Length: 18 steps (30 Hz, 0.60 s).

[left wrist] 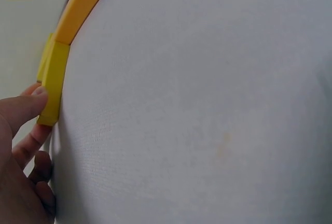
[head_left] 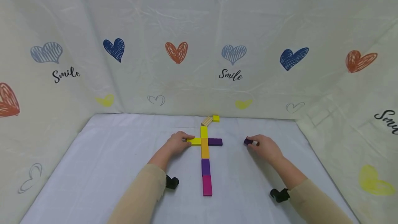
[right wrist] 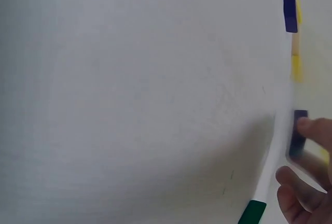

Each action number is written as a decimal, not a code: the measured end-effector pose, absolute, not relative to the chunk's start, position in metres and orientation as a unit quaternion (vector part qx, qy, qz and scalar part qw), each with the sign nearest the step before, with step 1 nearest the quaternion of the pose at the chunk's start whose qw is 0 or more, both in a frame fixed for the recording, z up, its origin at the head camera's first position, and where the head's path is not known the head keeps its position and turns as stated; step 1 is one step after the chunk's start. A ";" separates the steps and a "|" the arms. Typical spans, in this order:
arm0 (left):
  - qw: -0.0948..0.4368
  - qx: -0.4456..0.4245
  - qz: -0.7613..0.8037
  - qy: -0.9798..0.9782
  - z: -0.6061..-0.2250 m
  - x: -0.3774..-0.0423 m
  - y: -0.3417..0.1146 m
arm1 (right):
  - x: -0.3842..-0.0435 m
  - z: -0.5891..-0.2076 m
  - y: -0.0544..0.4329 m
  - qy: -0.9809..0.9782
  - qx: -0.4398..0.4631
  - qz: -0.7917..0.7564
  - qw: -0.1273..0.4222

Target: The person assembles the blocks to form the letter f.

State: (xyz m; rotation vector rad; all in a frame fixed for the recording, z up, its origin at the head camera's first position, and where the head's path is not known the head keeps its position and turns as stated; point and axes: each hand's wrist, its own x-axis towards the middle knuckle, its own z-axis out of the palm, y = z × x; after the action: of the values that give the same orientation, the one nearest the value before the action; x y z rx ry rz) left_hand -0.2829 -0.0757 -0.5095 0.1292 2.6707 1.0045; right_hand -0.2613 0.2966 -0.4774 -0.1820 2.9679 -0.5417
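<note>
Flat coloured blocks form a cross on the white cloth. Its upright runs from a yellow block through an orange block and a violet block to a magenta block. My left hand pinches the outer end of the left arm's yellow block, which meets the orange one. Opposite lies a dark purple block. Off to the right, my right hand holds another dark purple block between thumb and fingers, apart from the cross.
Behind the cross, pale wooden sticks or blocks lie slanted beside a small yellow block. A green block shows at the bottom of the right wrist view. A heart-printed curtain rises behind the table.
</note>
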 end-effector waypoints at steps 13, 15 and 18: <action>0.143 0.043 0.356 0.923 -0.506 -0.281 -0.078 | -0.298 -0.482 0.279 0.978 -0.064 -0.192 0.042; 0.144 0.045 0.356 0.922 -0.506 -0.281 -0.078 | -0.306 -0.484 0.275 0.977 -0.063 -0.199 0.035; 0.145 0.048 0.356 0.922 -0.507 -0.281 -0.078 | -0.317 -0.487 0.269 0.976 -0.055 -0.209 0.020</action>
State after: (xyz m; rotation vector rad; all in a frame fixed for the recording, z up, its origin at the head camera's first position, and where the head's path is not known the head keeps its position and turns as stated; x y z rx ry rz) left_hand -0.2814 -0.0777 -0.5071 0.1386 2.6551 1.0256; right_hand -0.3169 0.2693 -0.4874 -0.1716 3.0283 -0.6494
